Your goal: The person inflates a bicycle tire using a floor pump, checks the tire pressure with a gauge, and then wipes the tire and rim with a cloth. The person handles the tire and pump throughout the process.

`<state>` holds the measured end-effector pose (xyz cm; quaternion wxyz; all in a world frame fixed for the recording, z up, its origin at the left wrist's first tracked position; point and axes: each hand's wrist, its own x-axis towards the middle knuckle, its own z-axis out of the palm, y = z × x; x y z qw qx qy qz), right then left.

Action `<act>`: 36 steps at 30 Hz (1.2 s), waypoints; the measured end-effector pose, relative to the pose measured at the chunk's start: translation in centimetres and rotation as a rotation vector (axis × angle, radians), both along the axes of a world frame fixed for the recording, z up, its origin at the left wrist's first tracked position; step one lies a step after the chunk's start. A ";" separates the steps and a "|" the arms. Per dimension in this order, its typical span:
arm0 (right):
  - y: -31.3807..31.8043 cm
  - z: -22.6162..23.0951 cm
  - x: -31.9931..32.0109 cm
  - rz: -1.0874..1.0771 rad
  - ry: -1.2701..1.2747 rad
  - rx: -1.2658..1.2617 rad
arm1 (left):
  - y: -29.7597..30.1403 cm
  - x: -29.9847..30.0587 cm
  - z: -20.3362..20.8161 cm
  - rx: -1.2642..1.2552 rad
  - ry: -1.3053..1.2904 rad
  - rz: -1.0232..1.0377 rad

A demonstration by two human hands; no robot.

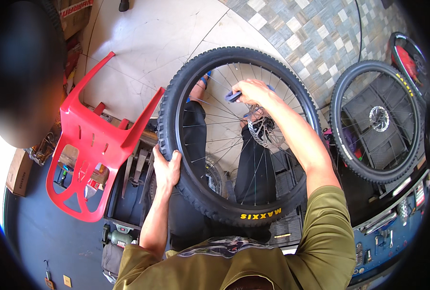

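A bicycle wheel (174,111) with a knobby black tyre stands tilted in front of me, over my legs. My left hand (166,169) grips the tyre at its lower left, with the thumb on the sidewall. My right hand (254,92) reaches across the spokes to the upper part of the wheel. Its fingers are closed around a dark blue-grey, soft-looking thing (233,96), whose kind I cannot make out. The disc brake rotor (268,137) sits at the hub, beneath my right forearm, which hides part of the rim and spokes.
A red plastic chair (92,140) lies tipped over at the left. A second bicycle wheel (336,121) stands at the right, with another behind it. Hand tools lie on a blue surface (381,251) at the lower right. A cardboard box (19,172) stands at the far left.
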<state>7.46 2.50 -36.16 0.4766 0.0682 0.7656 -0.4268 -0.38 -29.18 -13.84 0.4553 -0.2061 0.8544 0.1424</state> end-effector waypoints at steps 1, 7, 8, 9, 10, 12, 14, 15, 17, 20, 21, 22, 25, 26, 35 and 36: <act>0.3 -0.2 -0.5 0.061 -0.051 -0.025 | 0.5 0.0 0.4 -0.020 0.004 -0.010; 1.9 -4.8 -5.0 -0.352 -0.010 0.078 | -0.1 0.1 0.1 -0.010 0.039 -0.056; 1.3 -5.7 -5.4 -0.345 0.013 0.092 | -0.5 0.2 -0.2 0.002 0.044 -0.055; 0.6 -7.2 -5.1 -0.321 0.043 0.033 | -0.1 -0.2 -0.3 0.013 0.026 -0.040; -0.6 -8.2 -4.1 -0.285 0.113 0.074 | 0.5 -0.7 -0.1 0.064 0.007 0.008; -2.3 -8.3 -3.2 -0.229 0.113 0.052 | 1.2 -1.1 0.3 0.022 0.001 -0.021; -2.6 -6.9 -2.1 -0.113 0.005 0.068 | -0.1 -0.4 -0.3 -0.003 0.013 -0.045; -2.4 -5.6 -1.7 -0.060 -0.018 0.075 | -0.6 0.1 -0.4 -0.011 0.020 -0.052; -2.1 -4.2 -2.0 0.050 -0.123 0.082 | -0.7 0.2 -0.5 -0.025 0.021 -0.059; -0.7 -3.3 -2.2 0.159 -0.180 0.074 | 0.7 -0.5 0.0 -0.019 0.026 -0.070; 0.6 -3.0 -1.9 0.017 -0.273 0.017 | 0.9 -0.8 0.0 -0.021 0.013 -0.055; 1.6 -2.4 -1.2 -0.236 -0.138 0.025 | 1.0 -1.1 0.2 -0.021 -0.001 -0.043; 7.1 -2.3 5.9 -0.922 0.271 0.285 | -0.8 -0.9 -1.3 0.024 0.035 -0.073; 9.5 -1.7 9.1 -1.074 0.403 0.493 | -1.2 -1.1 -1.6 0.057 0.040 -0.102; 21.2 25.2 35.7 -1.735 0.012 0.547 | 5.0 -0.8 10.5 0.729 -0.255 -1.290; 20.1 27.4 38.5 -1.819 0.003 0.529 | 4.6 -1.0 11.6 0.759 -0.348 -1.429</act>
